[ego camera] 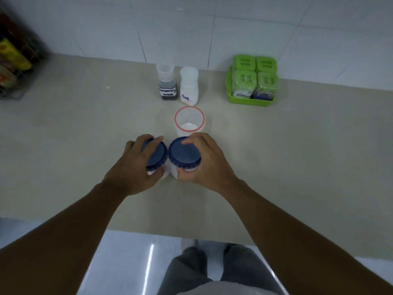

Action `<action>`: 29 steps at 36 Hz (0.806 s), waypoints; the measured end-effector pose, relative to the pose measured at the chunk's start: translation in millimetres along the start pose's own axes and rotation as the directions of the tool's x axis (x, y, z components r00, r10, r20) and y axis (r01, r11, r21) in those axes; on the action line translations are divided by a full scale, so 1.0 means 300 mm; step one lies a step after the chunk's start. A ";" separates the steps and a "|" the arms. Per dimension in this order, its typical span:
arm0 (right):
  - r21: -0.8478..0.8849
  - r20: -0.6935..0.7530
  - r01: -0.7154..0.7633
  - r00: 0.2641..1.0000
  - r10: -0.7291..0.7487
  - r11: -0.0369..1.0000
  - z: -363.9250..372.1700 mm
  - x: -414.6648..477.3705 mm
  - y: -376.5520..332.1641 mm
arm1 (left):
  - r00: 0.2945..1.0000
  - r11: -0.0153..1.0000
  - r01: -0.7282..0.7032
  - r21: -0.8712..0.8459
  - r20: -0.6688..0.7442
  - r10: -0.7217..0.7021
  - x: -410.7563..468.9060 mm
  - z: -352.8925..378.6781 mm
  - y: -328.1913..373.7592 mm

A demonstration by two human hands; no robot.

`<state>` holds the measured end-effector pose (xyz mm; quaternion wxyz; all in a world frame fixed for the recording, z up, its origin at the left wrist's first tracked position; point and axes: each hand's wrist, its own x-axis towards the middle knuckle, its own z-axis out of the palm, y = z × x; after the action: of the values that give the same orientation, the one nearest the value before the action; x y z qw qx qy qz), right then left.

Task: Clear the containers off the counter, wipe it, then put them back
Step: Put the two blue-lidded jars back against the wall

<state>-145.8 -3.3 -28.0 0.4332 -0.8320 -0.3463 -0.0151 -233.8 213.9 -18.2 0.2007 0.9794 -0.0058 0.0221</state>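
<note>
Both forearms were stretched fwd over the near edge, bare, angled in toward each other. The left hand sat on its jar from the left side, fingers curled over the far edge of the lid & thumb on the near side of the body, gripping the left blue-lidded jar. The right hand mirrored it: fingers wrapped round the far-right side of the lid, thumb pressed on the body just below it, gripping the right blue-lidded jar. Couldn't tell whether either jar was lifted or standing.

The counter was pale beige & smooth, w/ a white tiled wall behind it and a glossy pale floor below its near edge.

Places relative to the red-rimmed tub, a clear tub w/ some white powder inside, mid-counter:
- the 2 jars were just on its near side, side by side, lids touching or almost; hands on their outer sides.
- behind it stood the seasoning sauce bottle (dark contents) & the salt bottle (white), close together.
- behind & to its right, near the wall, was the green tray holding 4 green-lidded pots.
- far to its left, at the counter's end, a wire rack w/ packets, too blurred to read.
</note>
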 end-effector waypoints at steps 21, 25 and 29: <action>-0.130 -0.576 -0.335 0.792 0.203 0.933 -0.696 -0.151 0.584 | 0.989 0.969 -0.132 -0.208 0.033 0.142 0.683 0.339 0.729; -0.121 -0.602 -0.356 0.769 0.217 0.927 -0.792 -0.136 0.664 | 0.987 0.979 -0.152 -0.137 -0.066 0.145 0.887 0.359 0.830; -0.083 -0.627 -0.370 0.741 0.240 0.925 -0.845 -0.114 0.717 | 0.985 0.986 -0.145 -0.083 -0.111 0.136 1.074 0.367 0.910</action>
<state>24.8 -290.8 -33.8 0.4306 -0.8677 -0.0443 -0.2445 87.1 -81.2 2.7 0.2429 0.9639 -0.0653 0.0874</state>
